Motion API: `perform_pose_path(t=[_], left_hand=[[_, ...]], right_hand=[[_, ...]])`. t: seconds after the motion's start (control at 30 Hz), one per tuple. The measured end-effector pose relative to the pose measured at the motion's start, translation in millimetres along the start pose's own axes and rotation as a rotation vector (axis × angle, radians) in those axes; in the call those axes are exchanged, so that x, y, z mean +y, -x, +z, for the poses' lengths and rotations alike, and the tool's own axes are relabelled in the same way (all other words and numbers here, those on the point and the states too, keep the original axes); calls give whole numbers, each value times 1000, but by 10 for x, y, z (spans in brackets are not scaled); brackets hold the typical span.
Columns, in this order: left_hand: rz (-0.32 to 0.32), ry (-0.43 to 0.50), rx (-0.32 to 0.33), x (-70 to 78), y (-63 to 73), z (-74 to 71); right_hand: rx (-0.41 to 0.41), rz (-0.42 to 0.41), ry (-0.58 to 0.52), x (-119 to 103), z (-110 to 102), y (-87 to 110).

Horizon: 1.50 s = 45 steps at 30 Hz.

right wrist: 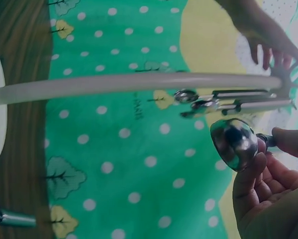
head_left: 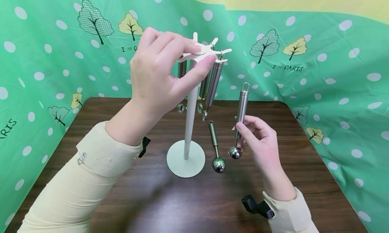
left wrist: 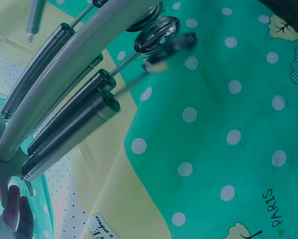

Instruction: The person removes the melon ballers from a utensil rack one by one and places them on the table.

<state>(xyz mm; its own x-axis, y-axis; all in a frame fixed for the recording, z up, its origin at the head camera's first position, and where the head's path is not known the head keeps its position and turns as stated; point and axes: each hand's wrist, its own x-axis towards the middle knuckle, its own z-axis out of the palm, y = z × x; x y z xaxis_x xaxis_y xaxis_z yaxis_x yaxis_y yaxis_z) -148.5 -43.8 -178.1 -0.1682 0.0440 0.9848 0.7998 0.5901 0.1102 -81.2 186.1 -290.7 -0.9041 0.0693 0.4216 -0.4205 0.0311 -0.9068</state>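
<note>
A white stand (head_left: 190, 118) with a round base and a ring of hooks rises from the table. My left hand (head_left: 161, 67) grips its top, thumb and fingers about the hub of the hooks. Several steel-handled utensils (head_left: 214, 84) hang from the hooks, small shiny heads downward. In my right hand (head_left: 262, 141) is a steel melon baller (head_left: 242, 108), pinched low on its handle, hanging loop up and round scoop down. The right wrist view shows its scoop (right wrist: 234, 144) close up, apart from the hanging utensils.
A second scoop with an oval head (head_left: 218, 164) lies on the dark wooden table (head_left: 136, 192), just right of the stand's base (head_left: 186, 170). Green dotted cloth (head_left: 334, 91) with printed trees hangs behind and at both sides of the table.
</note>
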Motion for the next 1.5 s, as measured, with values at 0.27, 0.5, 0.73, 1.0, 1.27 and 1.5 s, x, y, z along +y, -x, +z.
perform_pose_path(t=[0.27, 0.5, 0.73, 1.0, 1.27, 1.5], left_hand=[[59, 43, 27, -15, -15, 0], [92, 74, 51, -17, -30, 0], [111, 79, 55, -31, -37, 0], [109, 75, 35, -38, -35, -12], [95, 91, 34, -53, -36, -5], [84, 105, 29, -75, -37, -12]], right_hand=[[58, 139, 72, 247, -90, 0], [65, 237, 82, 445, -159, -7], [100, 373, 105, 688, -205, -20], [137, 464, 163, 959, -277, -6], [130, 571, 252, 1244, -372, 11], [102, 636, 312, 1396, -450, 12]])
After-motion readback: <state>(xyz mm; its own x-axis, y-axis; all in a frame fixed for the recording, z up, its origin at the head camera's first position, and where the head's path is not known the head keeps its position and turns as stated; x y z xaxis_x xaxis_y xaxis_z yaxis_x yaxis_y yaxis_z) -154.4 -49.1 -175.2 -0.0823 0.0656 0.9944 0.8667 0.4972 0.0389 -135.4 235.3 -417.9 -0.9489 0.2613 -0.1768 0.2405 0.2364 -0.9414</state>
